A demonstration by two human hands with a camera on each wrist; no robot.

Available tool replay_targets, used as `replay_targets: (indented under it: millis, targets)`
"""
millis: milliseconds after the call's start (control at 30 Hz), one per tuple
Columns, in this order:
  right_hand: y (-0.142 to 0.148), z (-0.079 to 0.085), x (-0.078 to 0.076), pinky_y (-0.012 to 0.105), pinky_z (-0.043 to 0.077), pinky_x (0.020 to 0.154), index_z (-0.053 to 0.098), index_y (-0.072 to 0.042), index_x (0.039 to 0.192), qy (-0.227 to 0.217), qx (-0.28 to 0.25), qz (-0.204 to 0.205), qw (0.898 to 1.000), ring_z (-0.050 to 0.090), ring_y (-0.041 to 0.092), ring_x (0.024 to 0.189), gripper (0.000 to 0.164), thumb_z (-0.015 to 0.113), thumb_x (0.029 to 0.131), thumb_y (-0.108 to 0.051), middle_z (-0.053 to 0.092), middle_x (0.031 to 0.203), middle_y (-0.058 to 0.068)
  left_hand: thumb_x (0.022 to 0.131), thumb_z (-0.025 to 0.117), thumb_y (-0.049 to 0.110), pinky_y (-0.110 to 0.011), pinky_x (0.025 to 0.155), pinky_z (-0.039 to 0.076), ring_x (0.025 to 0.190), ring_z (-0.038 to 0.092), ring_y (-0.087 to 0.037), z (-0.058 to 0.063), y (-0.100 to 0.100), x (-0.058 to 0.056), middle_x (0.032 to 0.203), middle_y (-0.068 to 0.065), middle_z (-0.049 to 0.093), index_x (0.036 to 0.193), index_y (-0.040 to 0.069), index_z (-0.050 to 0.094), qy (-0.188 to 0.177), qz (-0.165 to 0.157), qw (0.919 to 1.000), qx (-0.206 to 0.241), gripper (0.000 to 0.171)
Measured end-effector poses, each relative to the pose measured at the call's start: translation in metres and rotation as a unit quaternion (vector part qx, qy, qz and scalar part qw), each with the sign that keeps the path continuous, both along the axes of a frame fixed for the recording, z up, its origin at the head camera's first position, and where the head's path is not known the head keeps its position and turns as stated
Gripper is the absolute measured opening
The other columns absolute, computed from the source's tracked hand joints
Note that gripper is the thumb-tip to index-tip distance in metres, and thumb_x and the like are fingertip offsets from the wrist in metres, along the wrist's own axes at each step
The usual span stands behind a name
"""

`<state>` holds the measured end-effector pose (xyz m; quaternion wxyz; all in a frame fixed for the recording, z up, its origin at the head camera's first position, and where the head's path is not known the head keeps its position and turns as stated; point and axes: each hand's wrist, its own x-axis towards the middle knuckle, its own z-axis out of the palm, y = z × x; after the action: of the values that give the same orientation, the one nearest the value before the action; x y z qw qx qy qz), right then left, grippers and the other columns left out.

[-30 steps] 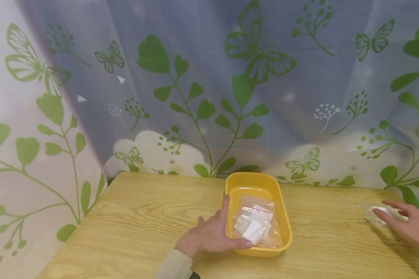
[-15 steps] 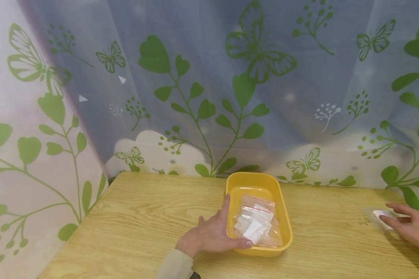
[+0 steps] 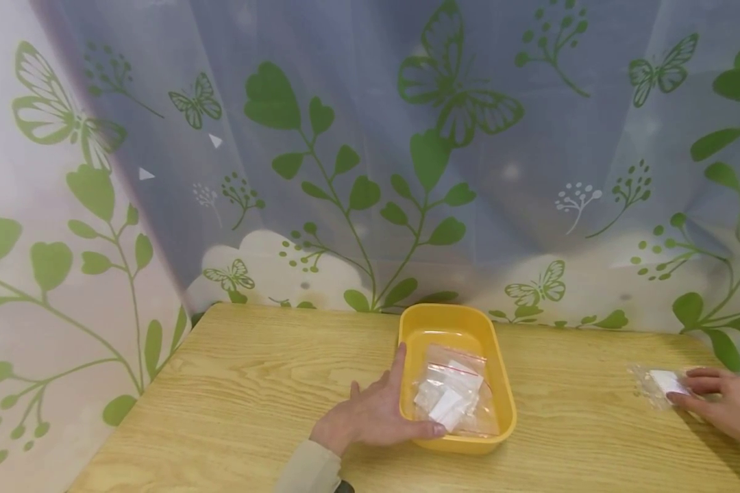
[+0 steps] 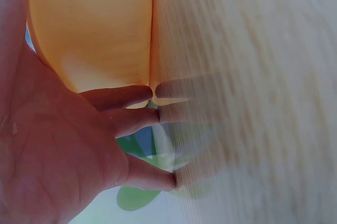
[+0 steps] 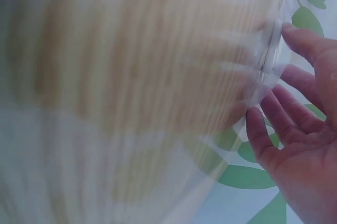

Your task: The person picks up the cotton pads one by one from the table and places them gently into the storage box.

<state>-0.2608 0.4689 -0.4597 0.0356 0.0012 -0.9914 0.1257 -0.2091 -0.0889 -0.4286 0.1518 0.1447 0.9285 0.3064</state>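
A yellow plastic box stands on the wooden table, holding several clear zip bags with white pieces inside. At its near left corner is my left hand, thumb laid over the near rim and fingers stretched along the left wall. In the left wrist view the fingertips reach down to the tabletop. Far to the right, my right hand holds a small clear bag with a white piece in it by its right end, low at the table. In the right wrist view thumb and fingertips meet the thin bag.
The wooden tabletop extends to the left of the box. Behind it hangs a blue curtain printed with green leaves and butterflies, close to the box's far end. A pale patterned cloth borders the left side.
The small bag first shifted right with my right hand, then came back left and now shows more of its white piece. My left hand and the yellow box have stayed put.
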Motion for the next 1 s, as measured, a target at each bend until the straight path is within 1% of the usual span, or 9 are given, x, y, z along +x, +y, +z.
replay_targets:
  millis: [267, 300, 367, 433, 500, 533, 600, 733, 1000]
  targets:
    - [-0.004, 0.0, 0.002, 0.06, 0.048, 0.076, 0.076, 0.009, 0.099, 0.071, -0.005, 0.033, 0.997, 0.059, 0.059, 0.101, 0.05, 0.075, 0.093, -0.04, 0.066, 0.113, 0.035, 0.076, 0.067, 0.082, -0.077, 0.12, 0.006, 0.152, 0.035, -0.037, 0.0, -0.001, 0.0, 0.167, -0.015, 0.03, 0.162, 0.03, -0.022, 0.002, 0.001, 1.0, 0.0, 0.134]
    - [-0.004, 0.0, 0.002, 0.06, 0.049, 0.075, 0.077, 0.007, 0.098, 0.075, -0.005, 0.036, 0.997, 0.065, 0.048, 0.096, 0.047, 0.075, 0.092, -0.039, 0.067, 0.111, 0.033, 0.076, 0.067, 0.082, -0.077, 0.12, 0.006, 0.152, 0.035, -0.037, 0.0, -0.001, 0.0, 0.167, -0.015, 0.031, 0.162, 0.03, -0.022, 0.002, 0.001, 1.0, 0.001, 0.134]
    - [-0.004, 0.0, 0.001, 0.058, 0.05, 0.074, 0.079, 0.002, 0.096, 0.086, -0.004, 0.042, 0.995, 0.069, 0.015, 0.087, 0.041, 0.077, 0.091, -0.038, 0.072, 0.106, 0.023, 0.076, 0.067, 0.082, -0.077, 0.12, 0.006, 0.152, 0.035, -0.038, -0.001, -0.001, 0.0, 0.167, -0.015, 0.031, 0.162, 0.03, -0.022, 0.002, 0.001, 1.0, 0.002, 0.134]
    - [-0.004, 0.0, 0.001, 0.044, 0.052, 0.072, 0.081, -0.005, 0.091, 0.108, -0.012, 0.051, 0.993, 0.055, -0.014, 0.08, 0.03, 0.081, 0.087, -0.035, 0.075, 0.095, -0.005, 0.076, 0.067, 0.082, -0.077, 0.12, 0.006, 0.152, 0.035, -0.038, -0.001, -0.001, 0.0, 0.167, -0.015, 0.031, 0.162, 0.03, -0.021, 0.001, 0.001, 1.0, 0.004, 0.134]
    - [-0.004, -0.001, 0.001, 0.029, 0.048, 0.067, 0.081, -0.011, 0.085, 0.132, -0.023, 0.062, 0.989, 0.038, -0.027, 0.077, 0.02, 0.085, 0.083, -0.031, 0.064, 0.087, -0.031, 0.076, 0.068, 0.082, -0.077, 0.12, 0.006, 0.152, 0.035, -0.038, -0.001, -0.001, 0.0, 0.167, -0.015, 0.03, 0.162, 0.029, -0.021, 0.002, 0.0, 1.0, 0.006, 0.134]
    - [-0.005, -0.001, 0.0, 0.023, 0.044, 0.064, 0.08, -0.012, 0.084, 0.138, -0.028, 0.065, 0.988, 0.037, -0.029, 0.076, 0.018, 0.086, 0.081, -0.029, 0.062, 0.084, -0.034, 0.076, 0.068, 0.082, -0.078, 0.12, 0.006, 0.152, 0.035, -0.038, -0.002, -0.001, 0.0, 0.167, -0.015, 0.03, 0.162, 0.029, -0.021, 0.002, 0.0, 1.0, 0.007, 0.134]
    - [-0.008, 0.0, 0.0, 0.016, 0.037, 0.06, 0.08, -0.012, 0.083, 0.139, -0.034, 0.067, 0.987, 0.04, -0.027, 0.073, 0.016, 0.087, 0.08, -0.026, 0.067, 0.084, -0.031, 0.076, 0.068, 0.081, -0.078, 0.12, 0.006, 0.152, 0.035, -0.038, -0.002, -0.001, 0.0, 0.168, -0.015, 0.03, 0.163, 0.029, -0.02, 0.002, -0.001, 1.0, 0.008, 0.134]
    - [-0.017, 0.002, 0.0, 0.017, 0.038, 0.059, 0.079, -0.007, 0.089, 0.116, -0.035, 0.066, 0.99, 0.044, -0.023, 0.068, 0.018, 0.086, 0.081, -0.022, 0.077, 0.083, 0.011, 0.077, 0.068, 0.081, -0.078, 0.12, 0.006, 0.152, 0.036, -0.038, -0.002, 0.0, 0.0, 0.168, -0.014, 0.029, 0.163, 0.029, -0.02, 0.002, -0.002, 1.0, 0.007, 0.134]
    - [-0.025, 0.005, 0.0, 0.022, 0.047, 0.059, 0.078, -0.008, 0.091, 0.072, -0.032, 0.078, 0.994, 0.047, -0.02, 0.067, 0.01, 0.082, 0.085, -0.016, 0.078, 0.083, 0.006, 0.077, 0.067, 0.081, -0.078, 0.119, 0.006, 0.152, 0.035, -0.038, -0.001, -0.001, 0.0, 0.168, -0.014, 0.028, 0.163, 0.028, -0.018, 0.004, -0.004, 0.9999, 0.01, 0.133]
